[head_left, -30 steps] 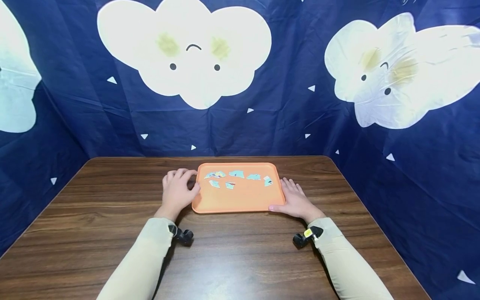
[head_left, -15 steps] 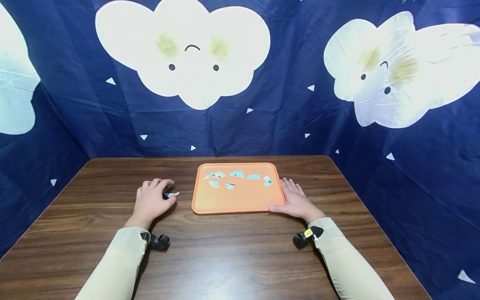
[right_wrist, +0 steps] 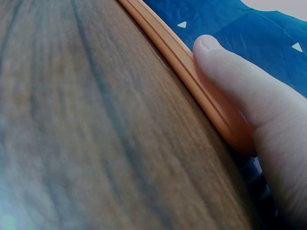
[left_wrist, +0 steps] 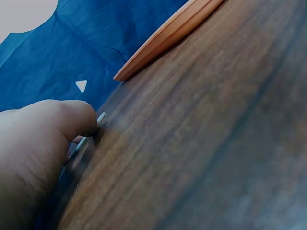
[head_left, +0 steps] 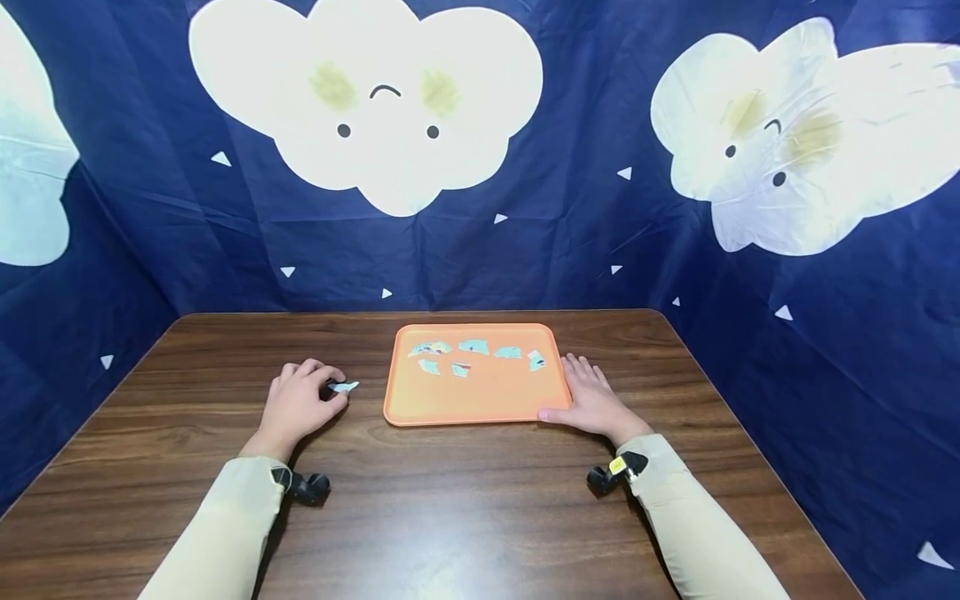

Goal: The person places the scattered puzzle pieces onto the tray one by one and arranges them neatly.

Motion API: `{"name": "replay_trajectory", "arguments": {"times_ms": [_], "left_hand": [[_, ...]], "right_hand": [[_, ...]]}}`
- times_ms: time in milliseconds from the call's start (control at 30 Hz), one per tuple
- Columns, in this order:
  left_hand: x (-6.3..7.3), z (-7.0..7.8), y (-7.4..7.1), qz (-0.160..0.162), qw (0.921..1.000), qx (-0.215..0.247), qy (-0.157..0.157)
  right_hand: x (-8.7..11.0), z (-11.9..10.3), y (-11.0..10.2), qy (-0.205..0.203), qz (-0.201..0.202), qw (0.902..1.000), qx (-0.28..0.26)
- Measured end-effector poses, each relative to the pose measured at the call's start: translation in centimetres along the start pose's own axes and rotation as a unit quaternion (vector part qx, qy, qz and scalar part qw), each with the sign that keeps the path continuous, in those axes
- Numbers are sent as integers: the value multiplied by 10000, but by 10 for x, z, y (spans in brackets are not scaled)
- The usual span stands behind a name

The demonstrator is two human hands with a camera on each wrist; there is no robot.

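Left of the orange tray (head_left: 472, 400), my left hand (head_left: 296, 408) bends its thumb and fingers around a small light-blue puzzle piece (head_left: 346, 387). The left wrist view shows the piece's thin edge (left_wrist: 100, 118) under the thumb, close over the tabletop. At the tray's front right corner rests my right hand (head_left: 595, 406), its thumb along the front rim and its fingers stretched beside the right side. In the right wrist view the straight thumb (right_wrist: 225, 67) lies against the tray rim (right_wrist: 192, 79). Several irregular picture pieces (head_left: 473, 347) lie apart in the tray's back half.
A brown wood-grain table (head_left: 457, 500) lies under everything, with dark wood between the left hand and the tray. A dark blue curtain (head_left: 585, 242) with white clouds stands behind and at the sides. Black wrist cameras (head_left: 310, 488) hang by both sleeves.
My left hand has moved left, away from the tray's left edge, and its fingertips have drawn closer around the light-blue piece. The right hand and the tray have stayed put.
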State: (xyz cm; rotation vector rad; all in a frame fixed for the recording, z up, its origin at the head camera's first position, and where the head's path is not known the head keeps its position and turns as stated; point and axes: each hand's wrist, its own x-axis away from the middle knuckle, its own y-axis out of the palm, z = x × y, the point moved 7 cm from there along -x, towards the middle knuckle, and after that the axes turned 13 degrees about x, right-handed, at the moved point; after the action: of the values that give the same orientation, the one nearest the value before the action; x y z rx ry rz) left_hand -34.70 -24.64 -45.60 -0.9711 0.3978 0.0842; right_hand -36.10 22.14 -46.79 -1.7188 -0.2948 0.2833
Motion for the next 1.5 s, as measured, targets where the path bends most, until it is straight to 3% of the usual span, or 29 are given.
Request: {"name": "replay_trajectory", "arguments": {"times_ms": [333,700,933,1200,1500], "left_hand": [[-4,0,5,-187,9987,401,-244],[-6,4,7,-113,9995,239,-161],[-14,21,5,19,9994,347,32],[-24,38,6,30,9990,452,18],[-37,64,19,21,9981,528,324]], "right_hand": [[0,0,2,8,-26,10000,-16],[1,1,2,18,-28,10000,12],[0,0,1,34,-55,10000,14],[0,-1,-1,68,-82,9999,-21],[0,-1,-2,55,-60,10000,-2]]}}
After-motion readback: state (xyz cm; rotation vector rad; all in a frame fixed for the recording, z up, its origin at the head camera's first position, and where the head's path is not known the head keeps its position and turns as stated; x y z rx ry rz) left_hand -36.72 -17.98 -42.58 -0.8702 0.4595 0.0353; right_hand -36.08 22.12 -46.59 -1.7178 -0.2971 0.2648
